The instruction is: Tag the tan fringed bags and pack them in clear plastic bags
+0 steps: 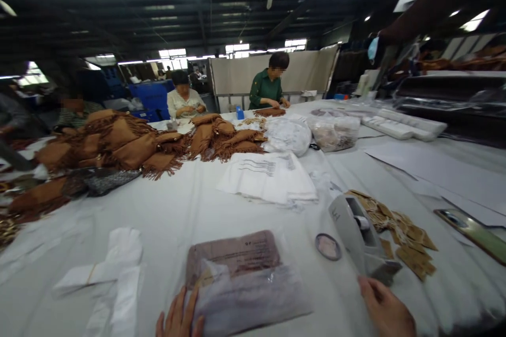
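My left hand (179,316) lies with its fingers spread on the left edge of a clear plastic bag (256,300). Inside the bag is a flat, folded brown item (233,253), its lower part covered by whitish wrapping; dark print shows over its upper part. My right hand (385,308) is at the near end of a grey tape dispenser (356,231), thumb and forefinger pinched together by its front. Whatever may be between those fingertips is too small to make out. A round, dark-rimmed object (328,246) sits left of the dispenser.
Kraft paper tags (411,242) lie right of the dispenser, with a phone (474,231) beyond. White printed bags (269,176) are ahead. Fringed brown pieces (126,139) are heaped at far left; white strips (126,268) lie nearer. Co-workers (266,87) work across the table.
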A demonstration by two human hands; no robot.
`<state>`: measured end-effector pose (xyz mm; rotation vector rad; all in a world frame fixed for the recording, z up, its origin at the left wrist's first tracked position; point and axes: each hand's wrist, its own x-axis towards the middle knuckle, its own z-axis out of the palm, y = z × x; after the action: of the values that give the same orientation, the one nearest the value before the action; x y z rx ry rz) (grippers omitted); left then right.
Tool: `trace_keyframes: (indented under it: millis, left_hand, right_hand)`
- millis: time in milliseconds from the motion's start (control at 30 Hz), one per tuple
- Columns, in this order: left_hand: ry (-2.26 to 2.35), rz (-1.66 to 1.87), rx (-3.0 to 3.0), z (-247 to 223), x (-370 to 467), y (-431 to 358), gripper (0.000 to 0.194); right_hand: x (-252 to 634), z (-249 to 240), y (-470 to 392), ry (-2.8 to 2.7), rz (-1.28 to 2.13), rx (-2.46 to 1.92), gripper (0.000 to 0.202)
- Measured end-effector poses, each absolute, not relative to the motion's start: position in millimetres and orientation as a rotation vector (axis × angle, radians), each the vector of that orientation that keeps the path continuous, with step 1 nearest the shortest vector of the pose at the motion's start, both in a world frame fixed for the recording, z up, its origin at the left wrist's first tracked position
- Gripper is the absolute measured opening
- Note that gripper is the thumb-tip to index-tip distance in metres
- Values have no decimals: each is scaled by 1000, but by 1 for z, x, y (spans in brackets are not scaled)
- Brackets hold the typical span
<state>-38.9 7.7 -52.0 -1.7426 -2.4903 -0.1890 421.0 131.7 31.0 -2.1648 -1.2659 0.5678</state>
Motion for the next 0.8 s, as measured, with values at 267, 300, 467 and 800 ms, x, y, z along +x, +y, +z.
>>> trace_keyframes:
  millis: [267,300,467,800]
  left_hand:
    - [-2371,-407,-1855,-27,-42,-2,48]
    - [-2373,-423,-1848,-25,-42,-1,48]
    - [-2382,-491,-1826,-22,-40,-1,49]
    - [-2395,-531,-1813,-19,-40,0,52]
  right_hand:
    - [211,94,158,-2335,1067,-902,28]
    - [190,100,159,-2433,1132,-720,25]
    - [108,115,171,-2843,1240,-135,19]
    - [41,74,192,-3208,914,-127,11]
